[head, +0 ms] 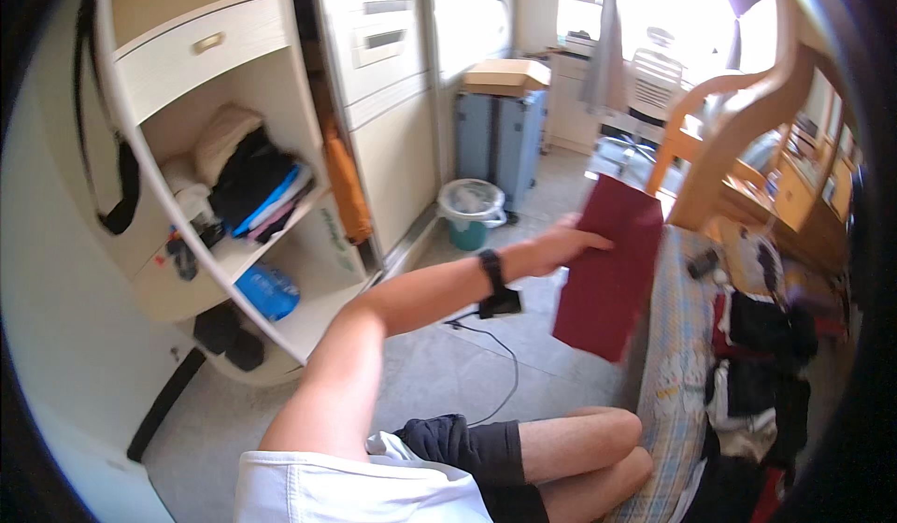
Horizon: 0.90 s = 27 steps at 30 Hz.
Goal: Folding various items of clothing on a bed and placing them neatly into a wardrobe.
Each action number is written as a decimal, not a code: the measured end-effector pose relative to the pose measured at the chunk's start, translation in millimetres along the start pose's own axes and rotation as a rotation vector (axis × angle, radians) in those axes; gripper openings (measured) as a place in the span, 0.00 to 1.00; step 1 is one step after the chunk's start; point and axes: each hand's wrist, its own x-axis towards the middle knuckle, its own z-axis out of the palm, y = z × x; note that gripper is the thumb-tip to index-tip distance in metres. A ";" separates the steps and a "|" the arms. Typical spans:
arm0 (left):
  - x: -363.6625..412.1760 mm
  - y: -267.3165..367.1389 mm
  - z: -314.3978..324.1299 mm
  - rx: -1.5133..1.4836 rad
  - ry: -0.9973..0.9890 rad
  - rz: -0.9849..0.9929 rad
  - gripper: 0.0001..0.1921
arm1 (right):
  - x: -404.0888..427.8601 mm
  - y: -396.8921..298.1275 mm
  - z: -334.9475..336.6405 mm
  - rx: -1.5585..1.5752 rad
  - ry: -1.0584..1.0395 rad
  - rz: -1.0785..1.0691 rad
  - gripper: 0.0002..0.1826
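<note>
My left hand reaches out from the left and pinches a flat dark red rectangular piece by its left edge. My thumb lies on its near face, and the fingers are hidden behind it. The piece looks like folded cloth, but blur leaves its material unclear. It hangs tilted beside the edge of a bed with a checked cover. A black band circles my left wrist, with a small black device by it. My right hand is out of view.
Dark clothes lie heaped on the bed, whose wooden post rises behind. A cable trails over the floor. Beyond stand a lined bin and a blue suitcase topped by a cardboard box. Open shelves are left.
</note>
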 end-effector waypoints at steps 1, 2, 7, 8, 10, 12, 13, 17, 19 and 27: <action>-36.4 14.5 -44.5 0.009 0.107 0.028 0.22 | 15.3 -19.7 19.6 -0.021 -0.031 -0.031 0.20; -80.1 34.0 -65.1 0.036 0.277 0.093 0.21 | 29.5 -34.3 35.1 -0.045 -0.059 -0.061 0.20; -237.2 65.1 -186.9 0.058 0.861 0.304 0.15 | 78.1 -94.5 107.8 -0.108 -0.160 -0.167 0.21; -263.9 69.5 -227.1 0.095 0.956 0.280 0.17 | 83.2 -104.0 121.2 -0.113 -0.177 -0.185 0.21; -290.5 101.1 -269.1 0.126 1.054 0.399 0.19 | 87.9 -118.8 142.0 -0.134 -0.188 -0.198 0.21; -318.8 143.0 -326.7 0.203 1.251 0.511 0.18 | 92.7 -131.0 164.6 -0.146 -0.204 -0.209 0.22; -328.2 164.2 -353.9 0.162 1.390 0.577 0.18 | 94.1 -135.9 173.5 -0.152 -0.207 -0.212 0.22; -358.2 212.6 -458.4 -0.116 1.796 1.227 0.25 | 101.4 -147.5 197.2 -0.163 -0.218 -0.207 0.23; -375.1 190.3 -496.3 -0.428 1.768 1.096 0.21 | 104.6 -147.8 198.7 -0.163 -0.203 -0.192 0.23; -399.9 149.6 -503.3 -0.543 1.654 0.814 0.25 | 111.7 -141.4 185.0 -0.172 -0.114 -0.136 0.25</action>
